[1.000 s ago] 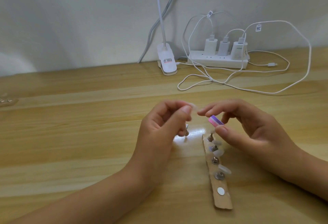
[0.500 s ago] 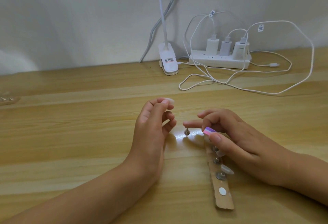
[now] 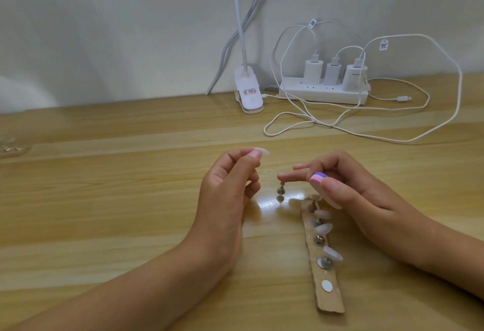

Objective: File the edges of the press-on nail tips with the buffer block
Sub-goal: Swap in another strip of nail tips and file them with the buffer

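My left hand pinches a clear press-on nail tip between thumb and fingertips, raised above the desk. My right hand grips the pink-and-purple buffer block between thumb and middle fingers, while its index fingertip touches the top of a small metal stand that hangs just above the wood. A cardboard strip with several more metal stands and clear nail tips lies on the desk under and in front of the right hand.
A white power strip with three chargers and looping white cables lies at the back right. A white clip lamp base is clamped at the desk's rear edge. Another strip with stands sits at the far left.
The hands have parted: the left kept the nail tip and drew left. The right, still holding the buffer, lowered to the loose metal stand, which now hangs slightly above the desk.
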`<move>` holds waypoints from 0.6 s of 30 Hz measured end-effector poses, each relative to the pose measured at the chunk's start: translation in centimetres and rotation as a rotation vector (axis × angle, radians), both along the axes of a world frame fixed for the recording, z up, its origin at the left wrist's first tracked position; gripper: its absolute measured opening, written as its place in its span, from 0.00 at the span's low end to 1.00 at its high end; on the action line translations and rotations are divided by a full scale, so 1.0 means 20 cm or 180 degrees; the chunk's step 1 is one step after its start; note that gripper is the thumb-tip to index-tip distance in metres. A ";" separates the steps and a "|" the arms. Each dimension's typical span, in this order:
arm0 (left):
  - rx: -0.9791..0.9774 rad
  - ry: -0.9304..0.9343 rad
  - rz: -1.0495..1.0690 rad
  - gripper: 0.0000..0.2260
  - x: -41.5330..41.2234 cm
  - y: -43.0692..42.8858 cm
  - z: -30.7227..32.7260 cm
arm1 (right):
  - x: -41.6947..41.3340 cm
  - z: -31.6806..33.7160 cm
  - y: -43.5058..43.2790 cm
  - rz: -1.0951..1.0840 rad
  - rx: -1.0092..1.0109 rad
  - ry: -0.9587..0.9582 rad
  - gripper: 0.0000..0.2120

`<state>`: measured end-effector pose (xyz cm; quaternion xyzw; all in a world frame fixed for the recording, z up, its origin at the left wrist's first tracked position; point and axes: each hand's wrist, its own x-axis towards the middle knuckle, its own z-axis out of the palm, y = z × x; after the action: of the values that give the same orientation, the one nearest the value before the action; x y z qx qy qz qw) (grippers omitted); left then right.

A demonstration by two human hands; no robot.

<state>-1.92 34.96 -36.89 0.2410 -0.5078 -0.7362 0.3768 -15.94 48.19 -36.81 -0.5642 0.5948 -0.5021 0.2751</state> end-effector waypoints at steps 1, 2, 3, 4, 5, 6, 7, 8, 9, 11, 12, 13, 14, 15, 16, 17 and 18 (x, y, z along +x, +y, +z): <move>0.0012 0.0000 0.0000 0.06 0.00 0.00 0.00 | 0.00 0.00 0.00 -0.0022 0.0024 -0.0055 0.10; 0.0014 -0.0005 -0.0004 0.06 0.00 0.00 0.00 | 0.00 0.00 0.00 -0.0036 0.0043 -0.0093 0.09; 0.0009 -0.0012 -0.0017 0.06 0.00 0.00 0.00 | -0.01 0.00 0.00 -0.0048 0.0057 -0.0113 0.08; -0.0004 -0.0020 -0.0033 0.07 0.00 0.00 0.00 | -0.01 0.01 0.00 -0.0063 0.0066 -0.0125 0.08; -0.0020 -0.0031 -0.0048 0.07 0.00 0.00 0.00 | -0.01 0.01 0.00 -0.0082 0.0067 -0.0133 0.07; -0.0039 -0.0044 -0.0060 0.07 0.00 0.00 0.00 | -0.01 0.00 0.00 -0.0109 0.0064 -0.0136 0.06; -0.0062 -0.0061 -0.0068 0.07 0.00 0.00 0.00 | -0.01 0.00 0.00 -0.0145 0.0064 -0.0138 0.07; -0.0086 -0.0085 -0.0078 0.07 0.00 0.00 -0.01 | -0.01 0.00 0.00 -0.0195 0.0064 -0.0141 0.08; -0.0116 -0.0107 -0.0095 0.06 0.00 0.00 -0.01 | -0.02 0.00 0.00 -0.0242 0.0053 -0.0151 0.09; -0.0173 -0.0148 -0.0130 0.04 0.00 0.00 -0.01 | -0.02 -0.01 0.00 -0.0282 0.0013 -0.0198 0.10; -0.0198 -0.0163 -0.0141 0.02 0.01 0.00 -0.01 | -0.02 -0.01 0.00 -0.0293 0.0013 -0.0226 0.10; -0.0227 -0.0180 -0.0148 0.02 0.01 0.00 -0.01 | -0.02 -0.01 -0.01 -0.0314 0.0017 -0.0256 0.10; -0.0255 -0.0206 -0.0154 0.03 0.01 0.00 -0.01 | -0.02 -0.01 -0.01 -0.0348 0.0002 -0.0292 0.11; -0.0282 -0.0229 -0.0162 0.03 0.01 0.00 -0.01 | -0.02 -0.01 -0.01 -0.0388 -0.0033 -0.0334 0.11; -0.0300 -0.0242 -0.0166 0.03 0.01 0.01 -0.01 | -0.02 -0.01 -0.01 -0.0428 -0.0075 -0.0368 0.11; -0.0311 -0.0243 -0.0173 0.03 0.01 0.01 -0.01 | -0.02 0.00 -0.01 -0.0466 -0.0119 -0.0370 0.11; -0.0319 -0.0244 -0.0180 0.03 0.01 0.01 -0.01 | -0.02 0.01 -0.01 -0.0509 -0.0155 -0.0333 0.11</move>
<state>-1.78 35.11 -37.00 0.2354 -0.5647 -0.7105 0.3477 -16.29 47.96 -36.65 -0.4944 0.6105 -0.5655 0.2511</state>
